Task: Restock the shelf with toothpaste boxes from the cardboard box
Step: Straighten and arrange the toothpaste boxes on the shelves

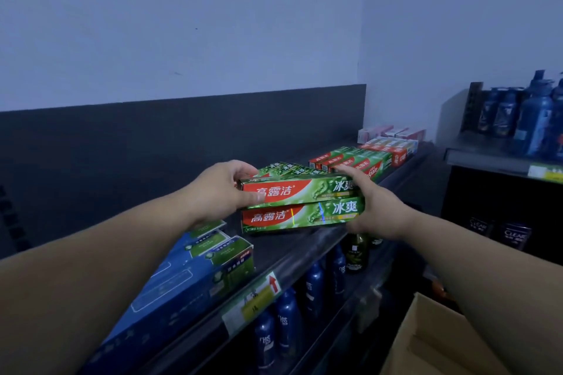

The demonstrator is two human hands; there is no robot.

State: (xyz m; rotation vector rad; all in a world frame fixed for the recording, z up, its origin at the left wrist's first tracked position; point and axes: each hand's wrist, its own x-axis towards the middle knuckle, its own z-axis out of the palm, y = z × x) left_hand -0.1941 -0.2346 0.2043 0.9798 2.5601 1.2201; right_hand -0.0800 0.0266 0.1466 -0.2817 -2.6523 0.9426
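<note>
Two red-and-green toothpaste boxes are stacked lengthwise at the front of the dark top shelf (307, 245): an upper box (300, 189) and a lower box (304, 216). My left hand (224, 192) grips the left end of the upper box, thumb on its front face. My right hand (376, 211) holds the right ends of both boxes, fingers over the top. More of the same green boxes (281, 168) lie just behind. The open cardboard box (426, 341) is at the lower right.
Blue and green cartons (213, 256) lie on the shelf at the left. Further red, green and white toothpaste boxes (365, 158) line the shelf to the right. Dark bottles (286, 323) fill the shelf below. A second shelf with blue bottles (527, 119) stands at the right.
</note>
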